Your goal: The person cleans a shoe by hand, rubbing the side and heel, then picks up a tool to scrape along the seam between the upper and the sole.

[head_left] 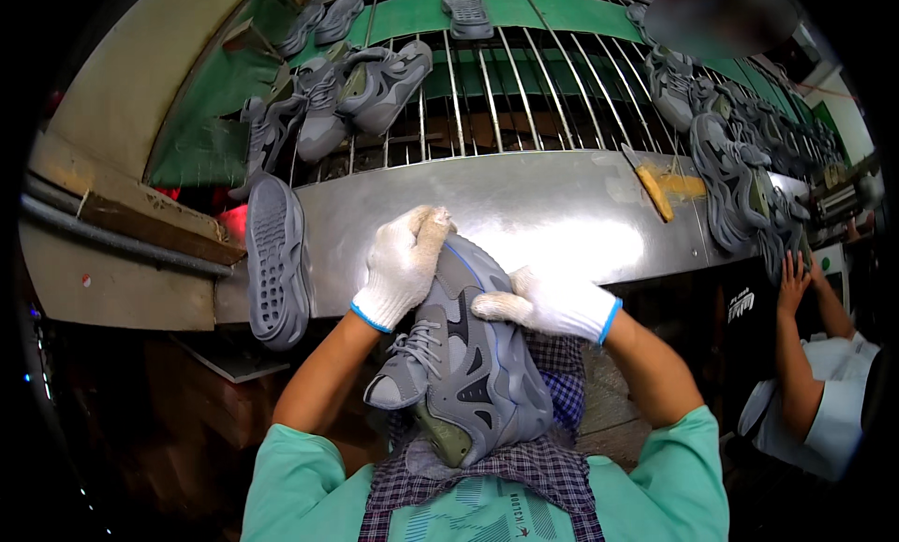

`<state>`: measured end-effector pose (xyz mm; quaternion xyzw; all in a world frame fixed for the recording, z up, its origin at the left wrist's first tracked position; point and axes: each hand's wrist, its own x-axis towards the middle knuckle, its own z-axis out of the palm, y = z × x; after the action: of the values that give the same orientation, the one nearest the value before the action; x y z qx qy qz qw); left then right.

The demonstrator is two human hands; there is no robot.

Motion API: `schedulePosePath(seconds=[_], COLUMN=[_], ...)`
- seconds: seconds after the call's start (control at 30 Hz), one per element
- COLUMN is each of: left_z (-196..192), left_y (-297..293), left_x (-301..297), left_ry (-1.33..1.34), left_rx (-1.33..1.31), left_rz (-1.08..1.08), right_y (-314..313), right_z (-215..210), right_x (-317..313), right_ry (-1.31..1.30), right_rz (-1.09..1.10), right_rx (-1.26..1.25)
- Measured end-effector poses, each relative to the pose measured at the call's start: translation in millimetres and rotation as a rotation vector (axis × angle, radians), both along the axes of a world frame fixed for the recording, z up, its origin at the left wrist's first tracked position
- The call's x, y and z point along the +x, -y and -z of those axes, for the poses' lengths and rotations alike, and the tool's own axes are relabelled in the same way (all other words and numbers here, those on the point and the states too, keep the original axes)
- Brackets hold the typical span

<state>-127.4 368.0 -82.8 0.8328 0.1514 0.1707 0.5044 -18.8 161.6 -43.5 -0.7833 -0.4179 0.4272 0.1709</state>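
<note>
A grey lace-up sneaker (473,369) with dark side inserts and an olive heel is tilted in front of my chest, its heel against my checked apron (510,472) and its toe toward the metal counter. My left hand (405,261), in a white knit glove, is closed at the toe end, fingers pinched on the edge between sole and upper. My right hand (552,305), gloved likewise, grips the sole's side, its thumb pointing left over the shoe; its other fingers are partly hidden. A bluish line runs along the seam between sole and upper.
A loose grey sole (277,261) leans over the metal counter's (403,191) left end. Behind are metal bars (524,93) and a green belt (403,16). More sneakers (384,85) lie left, others (726,182) right. A yellow-handled knife (653,191) lies on the counter; a co-worker's hand (794,282) touches shoes at right.
</note>
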Motion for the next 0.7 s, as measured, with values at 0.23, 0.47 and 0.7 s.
schedulePosePath(seconds=[0.23,0.47,0.7], left_z=[14,6,5], left_y=[-7,-4,-4], left_x=[-11,-9,-1], left_ry=[0.105,-0.035,-0.008], left_rx=[-0.068,0.000,0.132], left_rz=[0.016,-0.030,0.008], right_y=[8,-20,-49], right_z=[14,-16,-21], right_x=[11,21,35], right_ry=[-0.548,-0.280,-0.341], right_rz=[0.186,-0.072,0.002], right_rx=[0.077,-0.135,-0.239])
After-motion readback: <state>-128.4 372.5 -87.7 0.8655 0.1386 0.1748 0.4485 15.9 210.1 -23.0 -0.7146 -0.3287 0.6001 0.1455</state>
